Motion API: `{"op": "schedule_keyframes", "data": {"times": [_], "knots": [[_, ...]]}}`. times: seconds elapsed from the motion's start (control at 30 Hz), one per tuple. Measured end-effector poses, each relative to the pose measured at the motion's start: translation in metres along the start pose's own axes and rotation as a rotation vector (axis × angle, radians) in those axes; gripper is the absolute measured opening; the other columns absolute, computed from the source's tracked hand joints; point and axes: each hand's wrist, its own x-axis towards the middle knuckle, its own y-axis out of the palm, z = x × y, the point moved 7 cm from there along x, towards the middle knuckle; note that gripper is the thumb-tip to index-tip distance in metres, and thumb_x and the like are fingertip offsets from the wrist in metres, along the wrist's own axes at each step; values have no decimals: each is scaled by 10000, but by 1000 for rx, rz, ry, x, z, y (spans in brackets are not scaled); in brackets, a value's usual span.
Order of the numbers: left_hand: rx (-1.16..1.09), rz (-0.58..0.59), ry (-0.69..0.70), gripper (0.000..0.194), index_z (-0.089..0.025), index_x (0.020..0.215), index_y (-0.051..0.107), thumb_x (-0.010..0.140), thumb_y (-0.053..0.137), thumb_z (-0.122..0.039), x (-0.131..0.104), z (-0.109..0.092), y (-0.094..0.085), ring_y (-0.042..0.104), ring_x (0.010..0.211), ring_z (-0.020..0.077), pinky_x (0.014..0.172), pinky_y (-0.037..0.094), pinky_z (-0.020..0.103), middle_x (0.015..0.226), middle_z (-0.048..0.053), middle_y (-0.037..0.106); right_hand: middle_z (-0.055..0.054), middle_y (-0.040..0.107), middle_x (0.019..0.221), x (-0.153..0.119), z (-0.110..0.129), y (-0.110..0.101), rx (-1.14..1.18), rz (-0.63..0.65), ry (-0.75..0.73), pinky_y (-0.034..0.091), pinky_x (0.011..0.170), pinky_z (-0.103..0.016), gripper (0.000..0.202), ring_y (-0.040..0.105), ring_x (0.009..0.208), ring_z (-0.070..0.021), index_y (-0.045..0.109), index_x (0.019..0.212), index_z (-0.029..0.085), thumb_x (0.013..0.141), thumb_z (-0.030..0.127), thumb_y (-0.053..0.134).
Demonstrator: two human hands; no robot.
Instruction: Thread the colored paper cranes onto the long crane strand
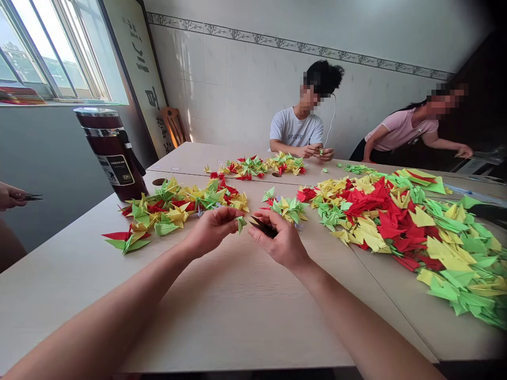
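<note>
Near the middle of the table, my left hand (216, 229) pinches a small folded green paper piece (241, 225) between thumb and fingers. Just right of it, my right hand (279, 237) is closed around a small dark pointed tool (263, 227), its tip directed at the green piece. A small gap separates the two hands. Behind my right hand sits a little cluster of green, yellow and red folded papers (291, 207). Another colourful group of folded papers (178, 203) spreads behind and left of my left hand.
A large heap of folded papers (400, 221) covers the table's right side. A dark vacuum flask (113, 158) stands at the left. Two people (297, 129) are across the table. Another person's hand (10, 196) holds a tool at the left edge.
</note>
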Motion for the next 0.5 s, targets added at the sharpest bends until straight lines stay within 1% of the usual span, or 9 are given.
{"op": "schedule_keyframes", "data": {"times": [0.1, 0.23, 0.37, 0.5], "knots": [[-14, -32, 7, 279, -144, 816, 612, 663, 692, -364, 2, 1, -4, 490, 631, 100, 628, 414, 256, 703, 1, 575, -57, 689, 896, 1, 6, -2, -86, 12, -58, 503, 712, -283, 244, 636, 802, -184, 655, 984, 192, 779, 305, 587], [-21, -23, 15, 278, -142, 812, 608, 663, 692, -361, 3, 3, -4, 484, 633, 96, 623, 409, 247, 691, -6, 563, -48, 707, 891, 1, 7, 2, -138, 43, -111, 503, 746, -300, 231, 643, 809, -190, 683, 995, 207, 801, 279, 580], [-13, -15, 3, 295, -139, 823, 609, 659, 697, -368, 2, 4, -4, 486, 639, 100, 625, 407, 252, 702, 0, 568, -34, 715, 893, 0, 3, 4, -139, 46, -110, 504, 720, -291, 225, 643, 792, -180, 691, 999, 227, 805, 272, 586], [-36, 5, -12, 292, -136, 835, 609, 660, 699, -352, 2, 5, -2, 486, 640, 100, 630, 399, 255, 708, -1, 572, -37, 718, 867, 0, 0, 3, -163, 34, -94, 500, 686, -284, 226, 644, 765, -178, 697, 997, 212, 805, 269, 592]]}}
